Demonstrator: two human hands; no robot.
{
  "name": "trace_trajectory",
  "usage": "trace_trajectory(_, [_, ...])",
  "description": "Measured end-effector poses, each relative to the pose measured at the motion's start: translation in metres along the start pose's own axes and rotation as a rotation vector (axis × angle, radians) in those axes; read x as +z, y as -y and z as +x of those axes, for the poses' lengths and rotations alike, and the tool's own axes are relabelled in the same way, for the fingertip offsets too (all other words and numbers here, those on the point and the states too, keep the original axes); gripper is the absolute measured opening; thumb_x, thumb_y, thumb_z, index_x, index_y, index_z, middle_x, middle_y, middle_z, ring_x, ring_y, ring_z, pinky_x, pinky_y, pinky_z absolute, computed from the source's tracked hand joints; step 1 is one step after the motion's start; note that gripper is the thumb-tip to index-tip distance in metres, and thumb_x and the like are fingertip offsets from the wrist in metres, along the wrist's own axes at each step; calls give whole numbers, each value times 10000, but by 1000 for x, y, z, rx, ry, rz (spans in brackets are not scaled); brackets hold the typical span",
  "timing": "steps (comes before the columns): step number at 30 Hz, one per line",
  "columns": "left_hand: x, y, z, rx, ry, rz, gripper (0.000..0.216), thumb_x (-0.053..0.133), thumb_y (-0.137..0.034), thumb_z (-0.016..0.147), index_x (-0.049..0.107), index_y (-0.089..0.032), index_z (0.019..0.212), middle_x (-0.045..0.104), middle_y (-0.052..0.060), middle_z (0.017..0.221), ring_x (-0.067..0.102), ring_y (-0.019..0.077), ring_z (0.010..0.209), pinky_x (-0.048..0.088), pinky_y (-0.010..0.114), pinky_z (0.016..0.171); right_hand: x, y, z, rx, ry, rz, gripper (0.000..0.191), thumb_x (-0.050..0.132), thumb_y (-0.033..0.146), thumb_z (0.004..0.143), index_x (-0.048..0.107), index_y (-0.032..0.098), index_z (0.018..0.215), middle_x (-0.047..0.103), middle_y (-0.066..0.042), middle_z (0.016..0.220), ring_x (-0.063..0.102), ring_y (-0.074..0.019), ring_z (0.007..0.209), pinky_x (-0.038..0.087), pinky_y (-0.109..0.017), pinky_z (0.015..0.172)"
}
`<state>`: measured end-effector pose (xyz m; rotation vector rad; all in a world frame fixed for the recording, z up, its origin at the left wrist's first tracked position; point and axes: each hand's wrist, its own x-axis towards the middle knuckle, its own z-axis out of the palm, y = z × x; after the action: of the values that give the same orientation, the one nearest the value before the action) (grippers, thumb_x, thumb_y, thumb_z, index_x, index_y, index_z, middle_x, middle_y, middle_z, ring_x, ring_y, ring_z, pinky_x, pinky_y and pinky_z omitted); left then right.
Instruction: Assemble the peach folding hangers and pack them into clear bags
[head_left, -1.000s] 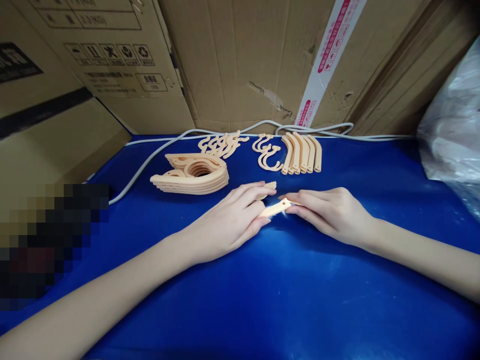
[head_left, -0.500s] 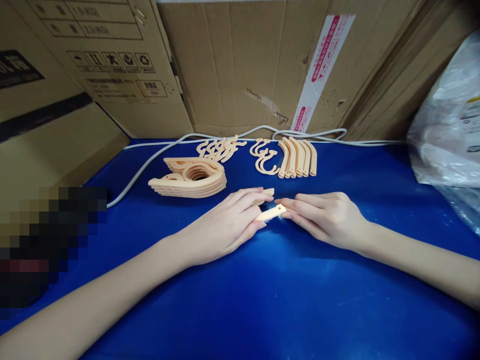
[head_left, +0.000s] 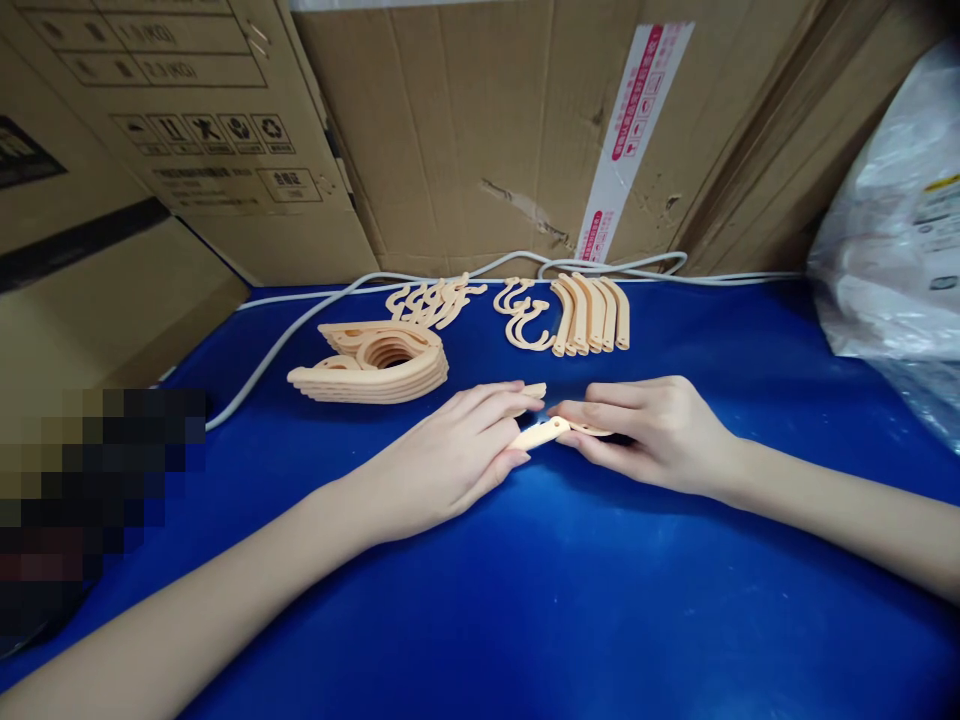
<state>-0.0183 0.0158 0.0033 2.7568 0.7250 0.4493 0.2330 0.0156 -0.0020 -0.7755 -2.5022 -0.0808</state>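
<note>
My left hand (head_left: 457, 455) is closed over a beige plastic hanger body (head_left: 543, 433), whose end with a small hole sticks out past my fingertips. Most of that part lies hidden beneath the palm, and another edge of it shows above the fingers. Against the holed end, my right hand (head_left: 649, 435) pinches a thin, curved beige hanger hook (head_left: 590, 429) between thumb and fingers. Only a short stretch of this hook is visible. Both hands rest low over the blue table (head_left: 570, 600).
Behind my left hand sits a stack of beige hanger bodies (head_left: 367, 385). Loose hooks (head_left: 435, 300) lie farther back, with more hooks (head_left: 529, 325) beside several curved hanger arms (head_left: 592, 315). A white cable (head_left: 289, 340) runs along cardboard boxes (head_left: 465, 130). Plastic wrapping (head_left: 885, 230) stands right.
The view has shifted slightly. Between the right fingers more of the thin hook shows now. My left hand keeps its grip on the hanger body.
</note>
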Motion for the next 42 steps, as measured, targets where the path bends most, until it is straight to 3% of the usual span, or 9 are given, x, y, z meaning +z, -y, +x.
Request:
trace_trajectory(27, [-1,0,-1,20,14,17,278,363,-258,1043,616,-141,1041,540,102,1400,381,220,1396,350,397,1166,2,-1,-3,-33,-33,-65,240,567,322,956,728,168,1043,624,19,692,524,-73,529,365,-232,515])
trace_trajectory(42, [-1,-1,-1,32,20,9,267,398,-257,1029,637,-145,992,572,108,1360,411,237,1375,385,420,1148,1,0,-2,-78,-38,-136,235,574,350,939,739,182,952,570,43,618,478,-68,486,344,-230,494])
